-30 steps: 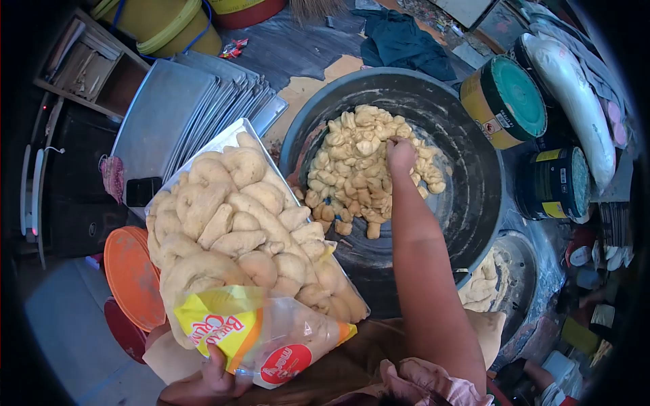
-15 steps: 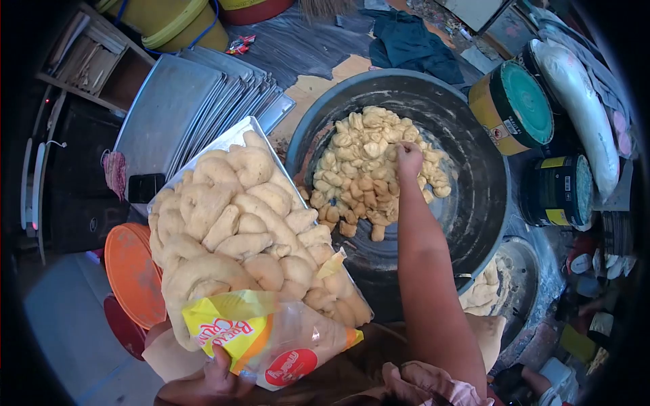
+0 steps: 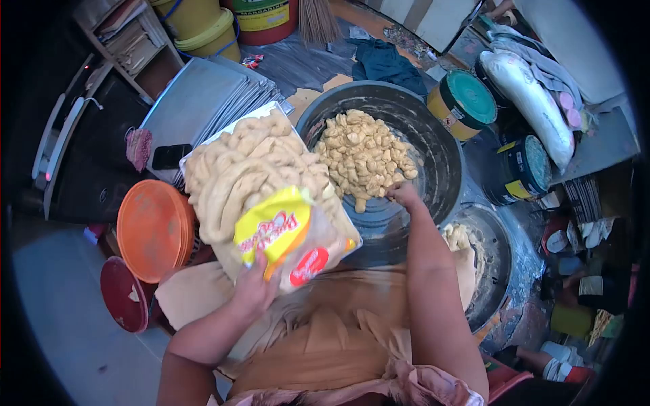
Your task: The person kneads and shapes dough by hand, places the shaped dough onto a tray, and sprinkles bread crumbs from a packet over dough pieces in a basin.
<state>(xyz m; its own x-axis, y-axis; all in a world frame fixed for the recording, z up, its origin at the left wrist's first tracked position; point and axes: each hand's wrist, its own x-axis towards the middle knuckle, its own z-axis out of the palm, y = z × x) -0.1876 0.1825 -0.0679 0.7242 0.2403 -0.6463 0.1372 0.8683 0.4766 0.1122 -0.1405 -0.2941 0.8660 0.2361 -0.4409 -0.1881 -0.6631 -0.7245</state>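
Observation:
My left hand (image 3: 255, 284) grips a yellow and clear bread crumbs bag (image 3: 274, 237) by its side. The bag is tilted over the lower part of a white-edged tray (image 3: 275, 105) piled with thick, twisted ropes of pale dough (image 3: 250, 152). My right hand (image 3: 404, 194) reaches into a large dark basin (image 3: 443, 172), at the lower right edge of a heap of small dough pieces (image 3: 362, 149). Its fingers are pinched together; what they hold, if anything, is hidden.
Stacked metal trays (image 3: 196, 101) lean behind the dough tray. Orange lids (image 3: 152, 230) and a maroon lid (image 3: 124, 294) stand at left. A green-lidded bucket (image 3: 467, 101) and a dark bucket (image 3: 525, 169) are beyond the basin. A second basin (image 3: 497, 271) sits at right.
My right hand has moved from the top of the heap to its lower right edge. The bread crumbs bag sits further right in view, still in my left hand. The camera view has shifted.

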